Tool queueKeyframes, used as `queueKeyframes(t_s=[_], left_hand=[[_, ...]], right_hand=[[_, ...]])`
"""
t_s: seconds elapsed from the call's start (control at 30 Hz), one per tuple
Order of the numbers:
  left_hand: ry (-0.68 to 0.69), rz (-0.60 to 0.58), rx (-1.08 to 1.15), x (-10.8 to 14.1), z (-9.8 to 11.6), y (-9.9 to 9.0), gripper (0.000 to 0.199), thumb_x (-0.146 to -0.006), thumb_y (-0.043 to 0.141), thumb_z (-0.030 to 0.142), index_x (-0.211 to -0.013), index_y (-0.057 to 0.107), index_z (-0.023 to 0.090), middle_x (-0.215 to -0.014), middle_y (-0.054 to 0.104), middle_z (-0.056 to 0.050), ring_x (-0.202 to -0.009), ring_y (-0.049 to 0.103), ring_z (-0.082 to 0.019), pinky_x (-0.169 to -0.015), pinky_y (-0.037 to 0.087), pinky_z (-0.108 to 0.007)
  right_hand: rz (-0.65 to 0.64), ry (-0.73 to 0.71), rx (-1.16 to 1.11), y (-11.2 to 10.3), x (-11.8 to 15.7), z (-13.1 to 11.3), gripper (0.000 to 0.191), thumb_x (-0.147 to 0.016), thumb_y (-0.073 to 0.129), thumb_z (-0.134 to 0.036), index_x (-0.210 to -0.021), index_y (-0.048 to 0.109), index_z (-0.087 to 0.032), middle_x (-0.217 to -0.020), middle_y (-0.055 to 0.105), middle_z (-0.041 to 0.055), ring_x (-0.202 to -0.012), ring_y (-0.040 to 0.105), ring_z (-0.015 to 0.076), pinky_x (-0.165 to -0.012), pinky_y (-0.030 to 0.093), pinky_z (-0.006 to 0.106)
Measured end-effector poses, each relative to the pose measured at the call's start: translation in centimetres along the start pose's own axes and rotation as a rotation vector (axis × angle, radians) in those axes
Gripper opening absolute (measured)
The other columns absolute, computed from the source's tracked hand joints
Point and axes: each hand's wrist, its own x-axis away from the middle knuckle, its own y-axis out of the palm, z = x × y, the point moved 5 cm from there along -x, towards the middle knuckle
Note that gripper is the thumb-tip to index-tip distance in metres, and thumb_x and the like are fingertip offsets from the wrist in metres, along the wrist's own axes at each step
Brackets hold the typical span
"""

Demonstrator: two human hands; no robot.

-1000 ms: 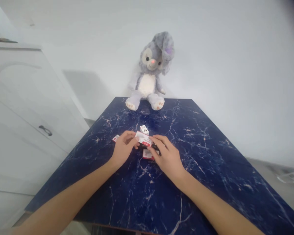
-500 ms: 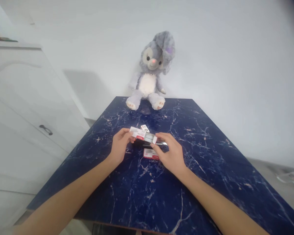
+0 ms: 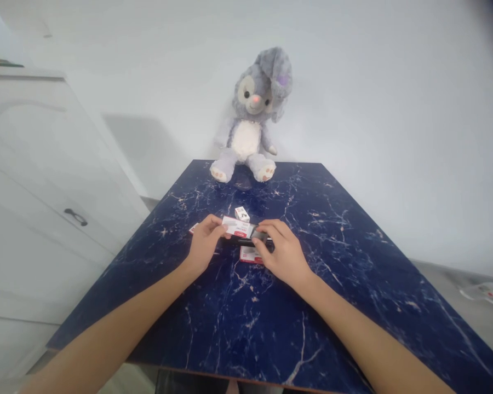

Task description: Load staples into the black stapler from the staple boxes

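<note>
My left hand (image 3: 205, 242) is closed on the left end of a small white-and-red cardboard box (image 3: 235, 226), thumb on its top face. From the box's right end a grey block (image 3: 258, 235), which looks like staples, sticks out between the thumb and fingers of my right hand (image 3: 285, 251). Just below the held box lies a dark, long object (image 3: 243, 242), mostly covered, its kind unclear. Another white-and-red box (image 3: 250, 254) rests on the table close to my right thumb.
A small white box (image 3: 242, 214) stands behind my hands. Part of a further box (image 3: 193, 227) shows beside my left hand. A grey plush rabbit (image 3: 246, 137) sits at the back of the blue marbled table (image 3: 254, 328). White cabinet doors (image 3: 33, 219) flank the left side.
The opened box has shifted slightly right, and its white right end no longer shows. My right fingers have moved onto the grey block. A box beside my left hand has come into sight.
</note>
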Motion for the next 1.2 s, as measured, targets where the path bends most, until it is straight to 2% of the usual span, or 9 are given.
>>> queueKeyframes(t_s=[0.13,0.23,0.4,0.5,0.7,0.9,1.0,1.1,1.2], left_hand=[[-0.019,0.002,-0.018,0.1,0.4,0.2,0.014,-0.082,0.070,0.028,-0.079,0.060,0.018,-0.073,0.070,0.001,-0.067,0.065,-0.013,-0.073,0.052,-0.027],[-0.063,-0.003,0.015,0.3,0.6,0.5,0.016,-0.081,0.071,0.029,-0.078,0.060,0.018,-0.074,0.070,0.001,-0.066,0.065,-0.013,-0.072,0.053,-0.027],[-0.187,0.056,0.167,0.5,0.1,0.8,0.023,-0.075,0.076,0.029,-0.075,0.055,0.018,-0.072,0.070,0.001,-0.066,0.068,-0.015,-0.069,0.057,-0.028],[-0.197,0.103,0.189,0.5,0.0,0.7,0.024,-0.073,0.077,0.029,-0.076,0.056,0.018,-0.069,0.069,0.000,-0.064,0.068,-0.015,-0.067,0.057,-0.027],[-0.162,0.146,0.289,0.6,0.2,0.5,0.024,-0.076,0.076,0.030,-0.076,0.056,0.017,-0.078,0.072,-0.001,-0.072,0.070,-0.013,-0.075,0.058,-0.027],[-0.180,-0.048,0.171,1.2,-0.2,1.7,0.031,-0.078,0.078,0.035,-0.077,0.051,0.018,-0.079,0.073,-0.002,-0.075,0.074,-0.018,-0.074,0.060,-0.030],[-0.153,-0.139,0.066,1.6,-0.2,2.2,0.037,-0.077,0.080,0.037,-0.094,0.051,0.020,-0.087,0.076,-0.004,-0.069,0.074,-0.018,-0.071,0.061,-0.032],[-0.130,-0.172,0.010,1.9,-0.1,2.5,0.057,-0.079,0.079,0.037,-0.124,0.047,0.024,-0.101,0.076,-0.007,-0.069,0.074,-0.018,-0.070,0.062,-0.033],[-0.112,-0.218,-0.039,2.0,0.2,2.9,0.054,-0.081,0.076,0.038,-0.127,0.053,0.021,-0.105,0.075,-0.010,-0.072,0.075,-0.021,-0.070,0.062,-0.034]], right_hand=[[0.013,0.056,-0.069,-0.3,-0.3,0.2,0.004,-0.089,0.064,-0.019,-0.090,0.062,-0.023,-0.105,0.068,0.0056,-0.104,0.059,0.0243,-0.093,0.049,0.041],[0.050,0.146,-0.154,-0.4,-0.2,0.7,0.003,-0.090,0.065,-0.023,-0.089,0.062,-0.024,-0.107,0.069,0.0048,-0.107,0.060,0.0241,-0.096,0.048,0.043],[0.328,0.365,-0.374,-1.4,0.5,2.3,0.012,-0.093,0.063,-0.033,-0.101,0.063,-0.024,-0.103,0.071,0.0050,-0.096,0.068,0.0212,-0.091,0.054,0.041],[0.408,0.381,-0.415,-1.8,0.6,2.6,0.015,-0.093,0.062,-0.036,-0.101,0.064,-0.023,-0.099,0.070,0.0051,-0.086,0.069,0.0195,-0.082,0.058,0.037],[0.265,0.401,-0.319,-1.3,0.3,2.3,0.020,-0.096,0.056,-0.036,-0.104,0.069,-0.022,-0.100,0.072,0.0058,-0.088,0.069,0.0207,-0.082,0.058,0.037],[0.168,0.396,-0.332,-0.5,0.4,2.2,0.024,-0.095,0.059,-0.039,-0.109,0.070,-0.023,-0.103,0.074,0.0070,-0.088,0.070,0.0219,-0.079,0.059,0.036],[0.146,0.354,-0.297,-0.6,0.3,1.9,0.022,-0.095,0.059,-0.036,-0.108,0.071,-0.023,-0.104,0.073,0.0064,-0.088,0.070,0.0209,-0.077,0.059,0.034],[0.096,0.304,-0.314,-0.4,0.3,1.2,0.022,-0.095,0.059,-0.036,-0.108,0.073,-0.024,-0.106,0.073,0.0058,-0.091,0.070,0.0205,-0.079,0.059,0.033],[0.089,0.327,-0.357,-0.2,0.3,1.3,0.024,-0.095,0.060,-0.038,-0.112,0.071,-0.025,-0.109,0.074,0.0053,-0.094,0.072,0.0214,-0.084,0.059,0.035]])
